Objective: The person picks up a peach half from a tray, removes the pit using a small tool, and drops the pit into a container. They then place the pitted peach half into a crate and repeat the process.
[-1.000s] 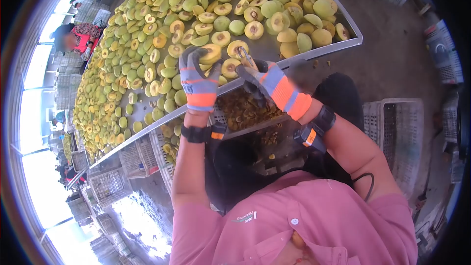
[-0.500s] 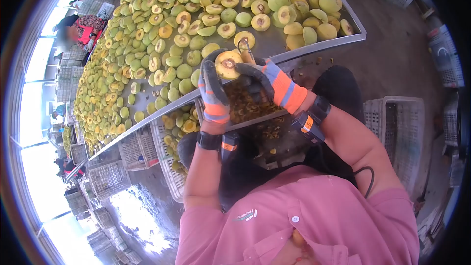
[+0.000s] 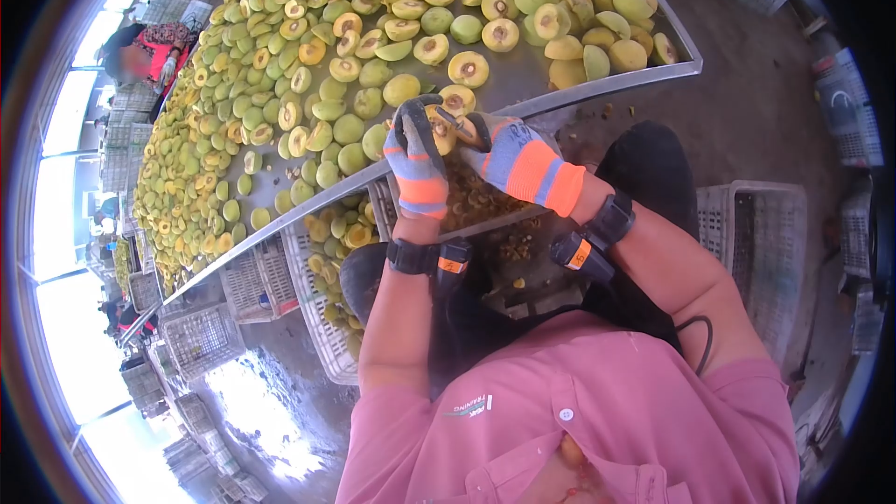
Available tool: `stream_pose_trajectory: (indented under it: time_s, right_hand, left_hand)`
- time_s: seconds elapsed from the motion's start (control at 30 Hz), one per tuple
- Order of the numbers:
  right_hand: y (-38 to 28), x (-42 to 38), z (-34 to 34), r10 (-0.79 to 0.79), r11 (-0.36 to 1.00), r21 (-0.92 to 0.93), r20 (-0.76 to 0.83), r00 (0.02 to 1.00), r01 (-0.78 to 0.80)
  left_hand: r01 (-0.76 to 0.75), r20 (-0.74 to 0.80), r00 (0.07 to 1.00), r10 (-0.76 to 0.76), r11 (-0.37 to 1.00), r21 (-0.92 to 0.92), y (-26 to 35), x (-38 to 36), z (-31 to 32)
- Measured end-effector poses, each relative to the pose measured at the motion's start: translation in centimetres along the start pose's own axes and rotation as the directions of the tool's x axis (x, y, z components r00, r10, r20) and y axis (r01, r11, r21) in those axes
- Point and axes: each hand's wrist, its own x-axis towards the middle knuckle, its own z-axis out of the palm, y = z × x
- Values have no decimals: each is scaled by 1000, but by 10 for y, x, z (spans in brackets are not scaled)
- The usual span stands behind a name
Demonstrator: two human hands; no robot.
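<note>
My left hand [image 3: 415,154], in a grey and orange glove, is closed around a yellow peach half [image 3: 441,135] above the table's front edge. A small pitting tool [image 3: 451,119] is gripped in my gloved right hand [image 3: 515,157], its metal end against the peach half. Fingers partly cover both the fruit and the tool's handle. Just beyond my hands, a cut peach half [image 3: 468,69] lies face up on the metal table [image 3: 523,70], showing its brown centre.
Many green-yellow peach halves [image 3: 350,129] cover the table. Its raised metal rim [image 3: 308,208] runs before me. Below stands a white crate [image 3: 317,303] holding fruit; another crate [image 3: 770,261] is on my right. A person in a red vest [image 3: 159,61] is at the far left.
The peach half has turned from facing up to tilted between my hands. The tool's metal end has come down onto it, and my right hand has rolled over toward the left.
</note>
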Motion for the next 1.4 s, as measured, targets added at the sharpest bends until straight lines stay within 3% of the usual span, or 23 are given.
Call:
stream_pose_trajectory:
  time_s: [0.1, 0.3, 0.4, 0.5, 0.6, 0.7, 0.8, 0.87, 0.93, 0.97, 1.07, 1.13, 1.17, 1.2, 1.23, 1.27, 1.3, 1.37, 1.4]
  right_hand:
    - [-11, 0, -7, 84, 994, -82, 80, 993, -77]
    - [-11, 2, -8, 80, 992, 91, 47, 996, -85]
    - [-19, -2, -15, 181, 983, 15, 111, 977, -184]
    - [-9, 3, -3, 27, 996, 79, 38, 999, -30]
    - [-12, 2, -10, 111, 993, 29, 134, 985, -116]
    - [-13, 1, -14, 136, 990, 5, 200, 970, -140]
    - [13, 6, 13, -2, 1000, 3, 94, 996, 2]
    - [18, 6, 14, -19, 998, -61, 136, 990, 28]
    - [22, 3, 15, -50, 996, -63, 176, 983, 62]
    - [24, 1, 15, -77, 996, -32, 194, 978, 85]
    - [17, -4, 12, -76, 997, 50, 242, 967, 66]
    - [14, -9, 5, -79, 985, 170, 251, 965, 36]
    - [13, -11, 3, -104, 962, 271, 243, 964, 35]
    - [12, -10, 2, -134, 927, 372, 234, 963, 39]
    - [8, -7, -1, -66, 934, 355, 286, 956, -42]
    - [5, -6, -4, -43, 894, 440, 276, 960, -87]
    - [-3, -7, -11, -15, 843, 521, 273, 962, -135]
    - [6, 2, -6, 62, 713, 651, 310, 949, -259]
    - [0, 3, -9, 68, 734, 631, 296, 953, -249]
  left_hand:
    - [44, -49, 998, -50, 993, -105, 0, 0, 2]
    - [291, -165, 907, -388, 859, -422, 13, 8, 9]
    - [272, -69, 948, -310, 906, -323, 9, 6, 5]
    - [283, -96, 940, -328, 906, -315, 3, 5, 2]
    - [228, -98, 967, -234, 971, -70, 3, 3, 2]
    - [232, -27, 973, -231, 970, 71, 10, 0, 4]
    - [160, -3, 986, -165, 954, 252, 10, -1, 1]
    - [-74, 148, 989, 14, 908, 412, -25, 6, -20]
    - [-134, 263, 965, 22, 899, 417, -38, 9, -34]
    - [-68, 294, 955, -45, 930, 362, -43, 11, -41]
    - [-354, 500, 866, 22, 733, 581, -20, 10, -42]
    - [-541, 581, 813, -47, 310, 782, -16, 14, -40]
    - [-582, 606, 795, 21, 305, 754, -25, 17, -42]
    - [-441, 532, 847, 1, 561, 701, -20, 21, -40]
    - [-270, 466, 884, -42, 768, 581, -11, 23, -37]
    - [-83, 414, 905, -101, 911, 404, -3, 23, -32]
    - [259, 287, 913, -291, 955, 144, 21, 18, -17]
    - [105, 189, 973, -132, 983, 150, 39, 6, 0]
    - [31, 143, 988, -54, 987, 159, 43, 2, 5]
